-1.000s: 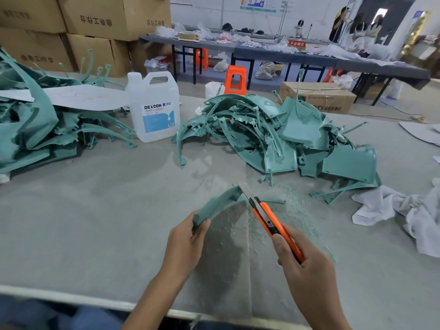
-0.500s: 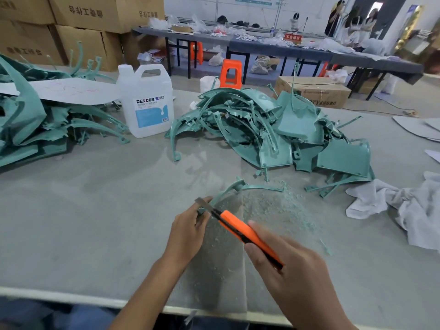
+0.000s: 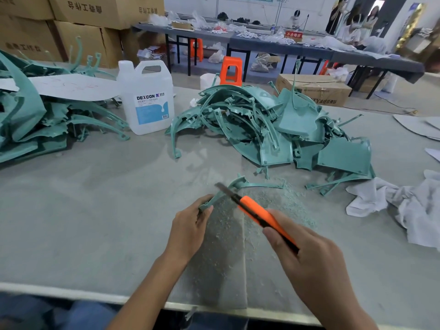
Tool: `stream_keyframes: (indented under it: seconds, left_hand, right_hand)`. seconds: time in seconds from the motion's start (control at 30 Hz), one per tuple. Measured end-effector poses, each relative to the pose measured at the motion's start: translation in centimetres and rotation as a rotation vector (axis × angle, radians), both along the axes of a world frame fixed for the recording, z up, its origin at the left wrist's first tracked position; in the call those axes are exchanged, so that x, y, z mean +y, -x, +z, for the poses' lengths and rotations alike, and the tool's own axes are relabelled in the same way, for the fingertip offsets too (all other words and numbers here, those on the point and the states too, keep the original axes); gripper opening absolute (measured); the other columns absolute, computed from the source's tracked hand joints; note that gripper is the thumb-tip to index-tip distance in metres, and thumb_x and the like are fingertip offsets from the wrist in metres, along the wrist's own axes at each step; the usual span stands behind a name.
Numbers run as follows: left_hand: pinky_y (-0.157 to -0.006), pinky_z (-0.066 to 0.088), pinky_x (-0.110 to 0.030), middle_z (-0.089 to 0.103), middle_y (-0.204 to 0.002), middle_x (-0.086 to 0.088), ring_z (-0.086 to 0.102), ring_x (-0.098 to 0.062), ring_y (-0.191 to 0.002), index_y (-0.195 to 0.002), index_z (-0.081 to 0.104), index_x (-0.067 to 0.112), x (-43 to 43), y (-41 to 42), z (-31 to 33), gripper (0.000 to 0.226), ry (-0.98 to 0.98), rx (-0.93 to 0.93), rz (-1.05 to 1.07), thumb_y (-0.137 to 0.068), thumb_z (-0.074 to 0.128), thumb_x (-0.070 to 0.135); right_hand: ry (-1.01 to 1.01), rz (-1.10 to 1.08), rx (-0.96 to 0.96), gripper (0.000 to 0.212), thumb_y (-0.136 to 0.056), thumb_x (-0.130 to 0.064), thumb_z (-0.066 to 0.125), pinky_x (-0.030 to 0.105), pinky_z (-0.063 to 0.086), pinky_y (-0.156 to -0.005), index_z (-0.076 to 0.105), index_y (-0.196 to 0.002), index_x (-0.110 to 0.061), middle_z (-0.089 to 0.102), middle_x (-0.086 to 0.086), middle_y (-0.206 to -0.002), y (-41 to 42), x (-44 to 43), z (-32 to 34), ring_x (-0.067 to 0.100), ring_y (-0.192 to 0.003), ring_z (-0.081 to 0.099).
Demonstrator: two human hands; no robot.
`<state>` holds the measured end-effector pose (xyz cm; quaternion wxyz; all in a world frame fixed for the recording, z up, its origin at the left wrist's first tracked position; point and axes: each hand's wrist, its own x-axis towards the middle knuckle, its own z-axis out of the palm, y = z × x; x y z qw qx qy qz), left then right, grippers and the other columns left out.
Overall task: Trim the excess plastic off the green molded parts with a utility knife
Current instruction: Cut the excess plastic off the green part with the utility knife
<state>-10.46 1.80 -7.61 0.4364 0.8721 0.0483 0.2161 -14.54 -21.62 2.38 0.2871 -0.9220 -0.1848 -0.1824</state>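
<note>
My left hand (image 3: 190, 225) grips the near end of a thin curved green molded part (image 3: 252, 185), whose far end reaches out to the right over the table. My right hand (image 3: 312, 260) holds an orange utility knife (image 3: 259, 214); its blade lies across the part just beyond my left fingers. A big heap of green molded parts (image 3: 273, 129) sits behind the hands. A second heap of green parts (image 3: 31, 125) lies at the far left, partly under a white card.
Green shavings (image 3: 269, 201) are strewn on the grey table (image 3: 95, 198) around the hands. A white DEXCON jug (image 3: 148, 101) stands between the heaps. Crumpled white rags (image 3: 402, 206) lie at the right. Cardboard boxes, orange stools and other worktables with people stand behind.
The knife swung from the part's far end to near my left fingers, then its blade slid a little away along the part. My left hand kept its grip.
</note>
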Motion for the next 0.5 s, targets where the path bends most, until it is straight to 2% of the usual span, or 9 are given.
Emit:
stream_keyframes:
  seconds: [0.07,0.2,0.27,0.33,0.4,0.47,0.5]
  left_hand:
    - [-0.057,0.037,-0.011,0.054,-0.064,0.031,0.051,0.0,-0.059,-0.125,0.066,0.026,-0.1,0.1,0.1,0.026,0.013,-0.011,-0.023,-0.102,0.055,0.021]
    - [-0.056,0.033,-0.021,0.054,-0.062,0.023,0.05,-0.005,-0.058,-0.11,0.068,0.029,0.2,0.2,0.1,0.016,-0.001,0.002,-0.009,-0.1,0.057,0.022]
    - [-0.057,0.036,-0.016,0.057,-0.067,0.027,0.054,-0.004,-0.062,-0.117,0.066,0.033,0.2,0.1,0.1,0.022,0.004,-0.007,-0.025,-0.1,0.057,0.021]
    - [-0.062,0.04,-0.016,0.057,-0.066,0.024,0.053,-0.008,-0.065,-0.117,0.068,0.029,0.2,0.2,-0.1,0.023,-0.035,-0.009,-0.017,-0.099,0.059,0.018]
    - [-0.065,0.045,-0.036,0.044,-0.059,0.019,0.044,-0.013,-0.063,-0.093,0.072,0.02,0.4,0.0,-0.4,0.009,-0.132,-0.02,0.053,-0.095,0.064,0.016]
    - [-0.062,0.04,-0.039,0.036,-0.054,0.015,0.039,-0.02,-0.061,-0.067,0.056,0.021,0.6,-0.5,-0.6,0.028,-0.193,-0.002,0.126,-0.091,0.068,0.018]
    - [-0.059,0.037,-0.038,0.037,-0.053,0.012,0.04,-0.023,-0.06,-0.062,0.047,0.023,0.7,-0.5,-0.6,0.036,-0.191,0.013,0.143,-0.092,0.068,0.02]
  right_hand:
    - [-0.033,-0.029,-0.007,0.038,-0.09,-0.049,0.059,0.029,0.049,-0.049,0.067,-0.125,-0.038,0.064,-0.016,-0.069,-0.1,0.1,-0.1,0.007,-0.053,0.057]
    - [-0.108,0.079,0.129,0.038,-0.091,-0.06,0.058,0.019,0.047,-0.056,0.059,-0.128,-0.05,0.067,-0.021,-0.076,0.0,0.2,-1.3,0.002,-0.064,0.062]
    - [-0.147,0.03,0.143,0.032,-0.092,-0.06,0.055,0.017,0.044,-0.051,0.063,-0.122,-0.053,0.064,-0.021,-0.071,-0.8,-0.4,-2.1,0.002,-0.059,0.06]
    - [-0.247,-0.081,0.145,0.039,-0.087,-0.06,0.051,0.02,0.044,-0.051,0.065,-0.122,-0.049,0.063,-0.02,-0.068,-1.8,-1.3,-3.4,0.004,-0.057,0.06]
    - [-0.381,-0.163,0.196,0.043,-0.084,-0.064,0.049,0.025,0.047,-0.054,0.065,-0.121,-0.048,0.065,-0.012,-0.067,-2.5,-2.1,-5.2,0.008,-0.058,0.063]
    - [-0.436,-0.203,0.221,0.042,-0.085,-0.064,0.049,0.024,0.047,-0.057,0.065,-0.12,-0.048,0.066,-0.009,-0.071,-2.4,-2.5,-7.0,0.012,-0.064,0.065]
    - [-0.442,-0.213,0.223,0.041,-0.086,-0.063,0.05,0.019,0.047,-0.059,0.065,-0.121,-0.047,0.067,-0.011,-0.073,-2.2,-2.6,-7.8,0.007,-0.066,0.065]
